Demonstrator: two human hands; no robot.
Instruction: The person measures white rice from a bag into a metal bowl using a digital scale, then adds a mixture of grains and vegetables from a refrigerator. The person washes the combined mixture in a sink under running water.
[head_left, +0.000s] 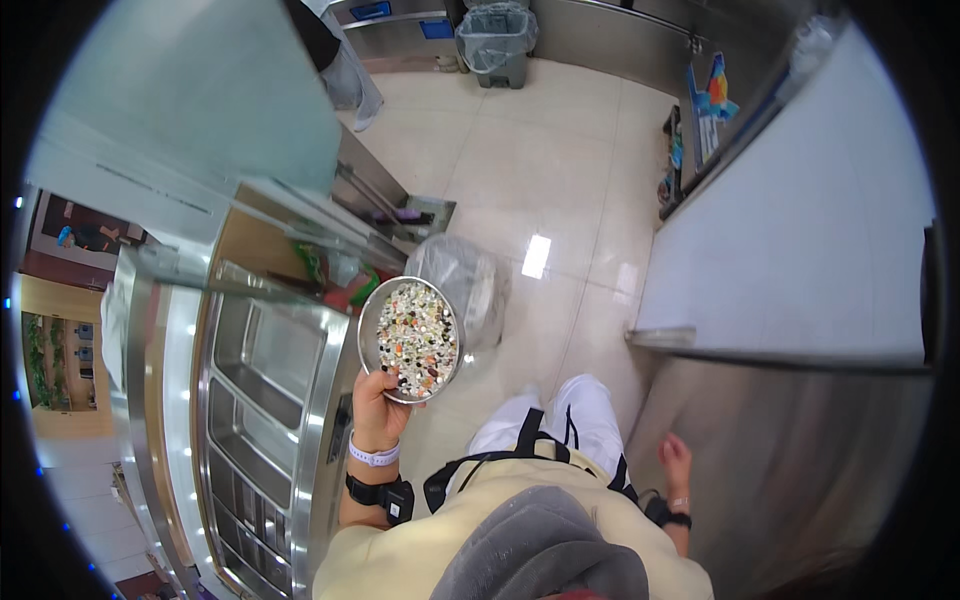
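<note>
My left hand (381, 411) grips the near rim of a round stainless steel bowl (370, 327), its thumb over the edge. Inside the bowl is a loose mix of pale grains, dark beans and orange and green bits (416, 337). The bowl is held up in front of me and to the left, beside a steel counter with sunken pans. Low at my right side hangs my right hand (676, 454), slightly blurred, with loosely bent fingers and nothing visible in it. It is nearest to a blurred steel surface (739, 450).
Steel food-well pans (259, 420) line the left counter. Partly behind the bowl stands a bin with a clear plastic liner (469, 277). A grey lined bin (499, 45) is at the far wall. A white cabinet-like panel (795, 225) rises on the right. Part of a person (349, 82) shows at top left.
</note>
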